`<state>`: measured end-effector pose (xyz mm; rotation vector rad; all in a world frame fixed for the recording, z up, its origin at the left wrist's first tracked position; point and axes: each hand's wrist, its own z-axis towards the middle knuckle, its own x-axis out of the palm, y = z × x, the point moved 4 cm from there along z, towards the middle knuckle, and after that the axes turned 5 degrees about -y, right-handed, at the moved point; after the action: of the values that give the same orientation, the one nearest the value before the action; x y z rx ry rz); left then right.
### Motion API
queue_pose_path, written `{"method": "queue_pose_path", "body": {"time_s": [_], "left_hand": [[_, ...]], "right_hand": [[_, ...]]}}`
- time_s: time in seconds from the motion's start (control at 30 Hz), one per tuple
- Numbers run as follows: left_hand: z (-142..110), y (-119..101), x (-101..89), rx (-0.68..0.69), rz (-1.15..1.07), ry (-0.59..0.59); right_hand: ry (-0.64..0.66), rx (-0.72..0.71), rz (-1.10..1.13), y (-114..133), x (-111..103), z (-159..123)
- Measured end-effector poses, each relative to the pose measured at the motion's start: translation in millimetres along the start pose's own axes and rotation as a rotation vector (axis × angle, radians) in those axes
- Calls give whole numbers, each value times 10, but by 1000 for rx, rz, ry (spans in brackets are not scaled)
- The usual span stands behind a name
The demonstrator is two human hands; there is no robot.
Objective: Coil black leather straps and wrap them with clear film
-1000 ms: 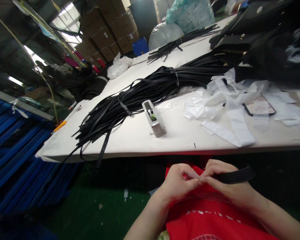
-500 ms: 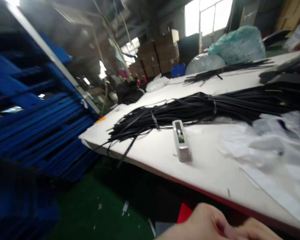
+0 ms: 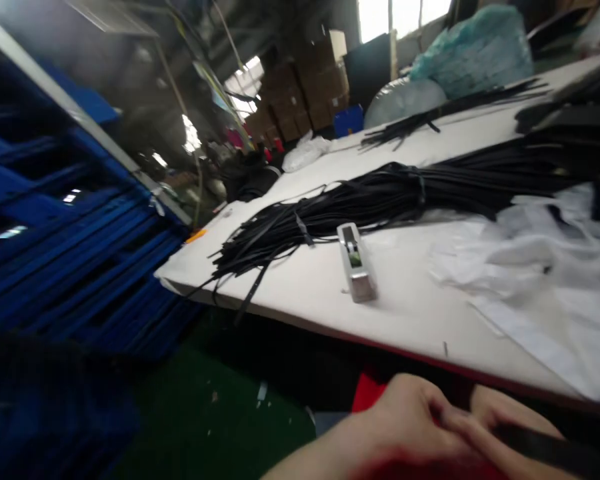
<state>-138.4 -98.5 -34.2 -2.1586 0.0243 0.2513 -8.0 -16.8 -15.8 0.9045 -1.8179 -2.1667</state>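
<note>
A black strap (image 3: 550,448) lies low in the lap, its end pinched where the left hand (image 3: 410,427) and right hand (image 3: 505,427) meet fingertip to fingertip. Beyond them, a white table (image 3: 405,313) carries a tape dispenser (image 3: 356,270) and a bundle of black straps (image 3: 380,200).

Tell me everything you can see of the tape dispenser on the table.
The tape dispenser is a silvery-grey, elongated block that looks like metal or plastic, with a dark opening on top showing something greenish inside. It sits flat on the white table, its long axis pointing away from the person, just in front of the bundle of black straps. No hand touches it. The image is blurred.
</note>
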Motion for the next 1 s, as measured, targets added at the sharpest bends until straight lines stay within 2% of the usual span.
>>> {"method": "queue_pose_path", "body": {"time_s": [0.1,0.23,0.37,0.53,0.7,0.9,1.0], "left_hand": [[1,-142,14,130,67,36],[28,-284,-16,201,-11,63],[15,-338,-25,237,-64,88],[47,-427,-124,288,-114,92],[99,-627,-275,377,-222,93],[195,-721,-485,347,-207,-77],[210,-714,-495,306,-187,-90]], "right_hand": [[80,77,-39,34,-89,-92],[136,46,33,124,-94,-22],[137,56,134,138,-106,-8],[90,141,181,12,-113,9],[294,153,194,-1,83,-12],[406,108,136,40,176,-32],[414,101,145,31,173,-22]]}}
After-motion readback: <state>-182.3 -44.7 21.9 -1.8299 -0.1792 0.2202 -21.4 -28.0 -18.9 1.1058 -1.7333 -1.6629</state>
